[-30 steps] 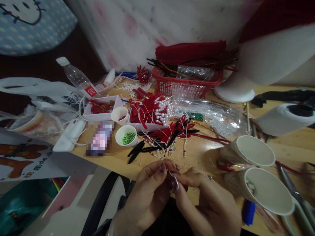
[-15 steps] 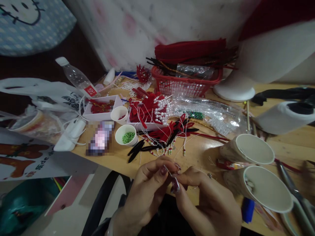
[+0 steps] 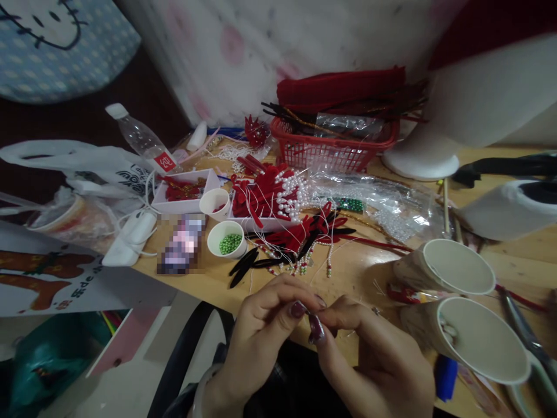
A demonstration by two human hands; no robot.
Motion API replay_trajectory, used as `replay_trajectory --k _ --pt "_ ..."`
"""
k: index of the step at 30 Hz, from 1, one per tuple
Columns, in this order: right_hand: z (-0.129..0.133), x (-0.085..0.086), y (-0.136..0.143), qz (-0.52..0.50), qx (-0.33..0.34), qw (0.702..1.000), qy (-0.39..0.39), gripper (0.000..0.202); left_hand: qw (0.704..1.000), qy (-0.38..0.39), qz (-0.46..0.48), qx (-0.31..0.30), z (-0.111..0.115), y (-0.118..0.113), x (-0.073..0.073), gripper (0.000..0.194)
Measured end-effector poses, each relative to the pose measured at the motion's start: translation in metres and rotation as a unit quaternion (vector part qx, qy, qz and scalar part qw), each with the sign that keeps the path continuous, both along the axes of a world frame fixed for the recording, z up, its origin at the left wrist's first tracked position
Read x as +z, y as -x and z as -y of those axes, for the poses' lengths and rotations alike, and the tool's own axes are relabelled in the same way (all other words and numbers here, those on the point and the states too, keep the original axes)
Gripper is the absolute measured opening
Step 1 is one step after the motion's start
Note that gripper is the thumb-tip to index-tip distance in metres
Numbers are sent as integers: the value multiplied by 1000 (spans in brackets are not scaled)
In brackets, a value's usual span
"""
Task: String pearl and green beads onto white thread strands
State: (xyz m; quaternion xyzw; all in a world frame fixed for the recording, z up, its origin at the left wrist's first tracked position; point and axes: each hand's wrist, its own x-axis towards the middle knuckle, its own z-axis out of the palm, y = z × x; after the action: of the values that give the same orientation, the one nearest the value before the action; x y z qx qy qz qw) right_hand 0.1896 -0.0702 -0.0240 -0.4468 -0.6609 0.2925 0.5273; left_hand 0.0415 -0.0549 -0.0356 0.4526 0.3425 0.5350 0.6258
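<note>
Over the table's front edge, my left hand (image 3: 261, 334) and my right hand (image 3: 369, 354) meet, thumbs and forefingers pinched together. Between the fingertips shows a bit of a thin pale strand (image 3: 308, 312), thread or wire; the fingers cover most of it. Beyond the hands lie black pointed fuzzy pieces (image 3: 243, 268), red fuzzy loops (image 3: 291, 239) and short strings of red, white and green beads (image 3: 329, 267). A paper cup with green beads (image 3: 230, 242) stands to the left. Behind it, a white box (image 3: 270, 223) holds red fuzzy pieces and white bead strands.
Two tilted-looking paper cups (image 3: 459, 267) stand at right, near scissors (image 3: 517, 325). A red basket (image 3: 335, 151) stands at the back beside a white stand (image 3: 420, 165). At left are a phone (image 3: 181, 244), a white power strip (image 3: 130, 237) and a plastic bottle (image 3: 141, 136).
The view has shifted slightly, so things sit a little further right. My fingertips have drawn closer together, and less of the pale strand shows between them.
</note>
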Motion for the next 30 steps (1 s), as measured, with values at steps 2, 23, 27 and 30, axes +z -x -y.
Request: replay_trajectory --k 2,23,27,30 --pt "0 0 -1 -4 -1 1000 -1 16 999 -32 -35 3 -1 3 -1 17" --pt "-5 -1 -3 9 10 1000 -9 18 915 -237 -228 233 8 29 -15 17" --pt "-6 0 -2 15 1 1000 -13 17 675 -286 -447 513 -1 88 -50 27" --pt "-7 0 -1 4 -1 1000 -18 16 598 -237 -498 582 -10 129 -73 22"
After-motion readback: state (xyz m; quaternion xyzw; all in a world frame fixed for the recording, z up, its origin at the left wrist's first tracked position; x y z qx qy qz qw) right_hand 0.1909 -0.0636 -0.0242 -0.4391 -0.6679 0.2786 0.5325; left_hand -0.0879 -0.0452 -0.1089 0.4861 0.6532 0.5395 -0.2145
